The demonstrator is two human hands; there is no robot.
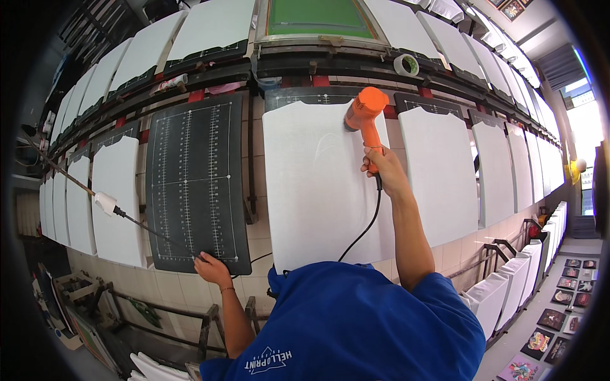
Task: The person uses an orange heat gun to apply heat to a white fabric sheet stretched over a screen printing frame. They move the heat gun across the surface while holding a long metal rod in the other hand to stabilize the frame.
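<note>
My right hand [387, 168] is wrapped round the handle of an orange heat gun [367, 108], held above a white shirt [311, 190]. Its dark nozzle points left and down towards the cloth, and a black cord [368, 225] hangs from the handle across the shirt. The shirt is stretched over a flat board, and a faint curved mark shows near its top. At the near edge of a bare black printing board [200, 184] with white ruled scales, my left hand [214, 270] is closed round a dark cable that leads up to a white plug connector [105, 203].
More white shirts on boards [438, 171] stand in rows to both sides and beyond a dark rail. A green printing screen [318, 19] lies at the far side, with a tape roll [405, 65] on the rail nearby. Metal racks [203, 324] stand at the lower left.
</note>
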